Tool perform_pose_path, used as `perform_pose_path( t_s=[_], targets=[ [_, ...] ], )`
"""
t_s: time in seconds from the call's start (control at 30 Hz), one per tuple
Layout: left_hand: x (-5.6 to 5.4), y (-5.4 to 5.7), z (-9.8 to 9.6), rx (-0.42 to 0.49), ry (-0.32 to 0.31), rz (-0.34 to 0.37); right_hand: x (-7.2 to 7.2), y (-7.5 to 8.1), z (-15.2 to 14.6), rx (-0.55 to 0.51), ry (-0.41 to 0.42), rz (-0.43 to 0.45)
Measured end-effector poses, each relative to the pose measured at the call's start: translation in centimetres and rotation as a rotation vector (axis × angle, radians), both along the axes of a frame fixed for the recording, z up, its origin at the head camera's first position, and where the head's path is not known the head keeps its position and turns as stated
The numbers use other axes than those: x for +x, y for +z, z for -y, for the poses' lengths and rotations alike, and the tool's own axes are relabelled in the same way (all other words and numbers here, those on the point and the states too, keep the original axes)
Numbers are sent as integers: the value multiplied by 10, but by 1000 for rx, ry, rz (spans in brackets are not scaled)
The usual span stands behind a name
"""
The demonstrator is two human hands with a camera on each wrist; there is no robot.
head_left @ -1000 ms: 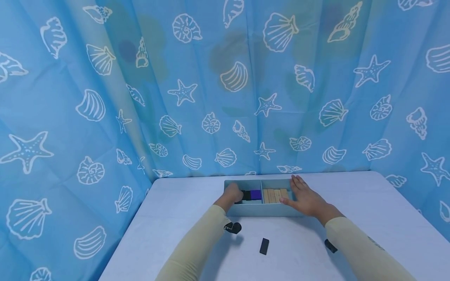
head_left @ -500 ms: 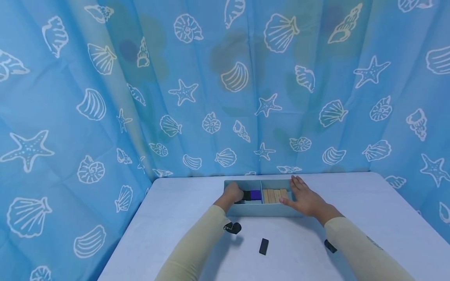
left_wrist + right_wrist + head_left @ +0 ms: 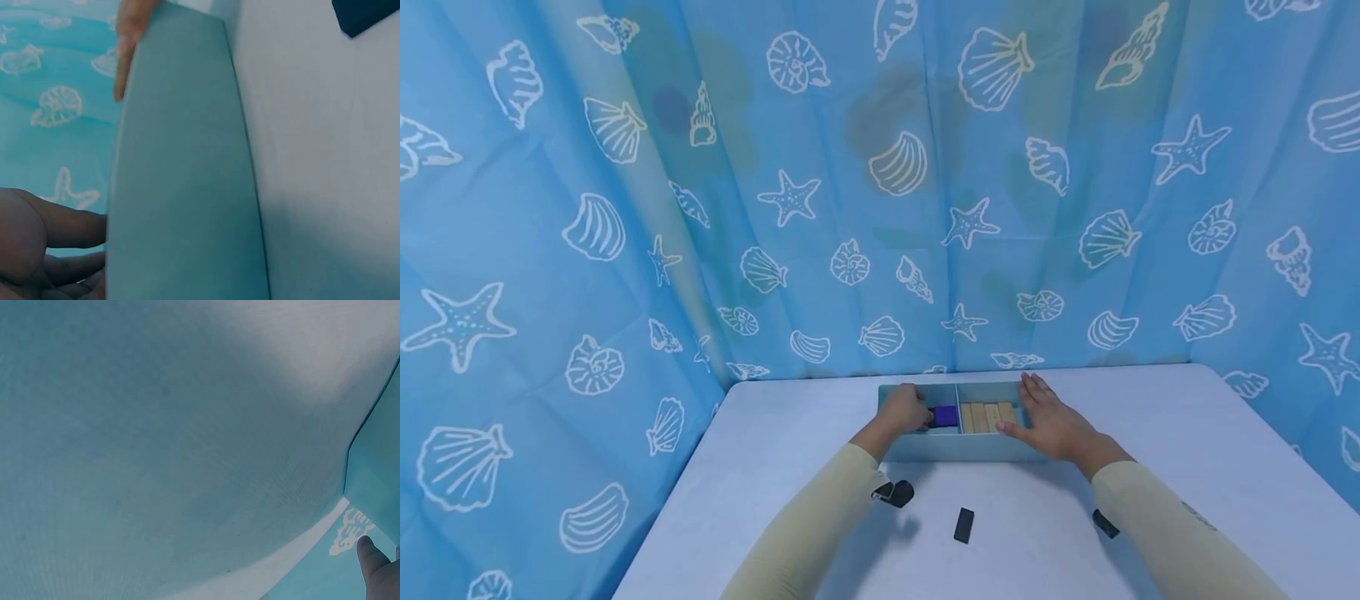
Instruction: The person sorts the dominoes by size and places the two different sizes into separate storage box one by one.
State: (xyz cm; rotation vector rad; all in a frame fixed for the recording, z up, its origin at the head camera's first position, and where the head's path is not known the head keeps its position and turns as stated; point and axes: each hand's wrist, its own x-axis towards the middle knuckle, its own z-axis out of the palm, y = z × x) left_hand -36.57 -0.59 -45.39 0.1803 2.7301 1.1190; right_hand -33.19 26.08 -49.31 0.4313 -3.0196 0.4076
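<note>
A light blue box (image 3: 970,450) with two compartments stands near the back of the table. My left hand (image 3: 904,408) reaches into its left compartment, fingers bent down over a black block (image 3: 932,418) beside a purple block (image 3: 947,416). The box wall hides those fingertips in the left wrist view, so I cannot tell whether they pinch the block. My right hand (image 3: 1051,422) lies with straight fingers on the box's right end, its thumb toward several wooden blocks (image 3: 985,417) in the right compartment.
Another black block (image 3: 964,526) lies on the white table (image 3: 1030,542) in front of the box. Dark wrist cameras (image 3: 895,493) hang below both sleeves. A blue curtain (image 3: 850,208) with shell prints rises right behind the table's back edge.
My left hand has moved slightly to the right inside the left compartment and now covers most of the dark blocks there. My right hand has stayed on the box's right end.
</note>
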Motion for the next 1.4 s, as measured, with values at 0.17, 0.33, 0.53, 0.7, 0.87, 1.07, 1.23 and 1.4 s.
perform_pose_path(
  t_s=[0.17,0.33,0.53,0.7,0.87,1.07,1.23,1.4],
  targets=[
    [10,6,6,73,-21,-5,1,2,1,2,-7,-1],
    [19,9,14,180,-60,0,0,4,0,8,-2,-1],
    [32,16,20,157,-73,-61,-1,4,0,7,1,-11],
    [36,16,27,227,-64,-44,-3,1,-1,21,-9,-8],
    [42,9,30,287,-63,-10,-3,-1,-1,14,-4,-12],
    [49,4,33,373,-106,51,-4,-3,-1,10,-9,1],
    [56,-1,36,378,-178,86,-2,-4,-1,11,-14,1],
    [67,-8,36,327,-254,144,-2,-4,1,-4,-4,-2]
  ],
)
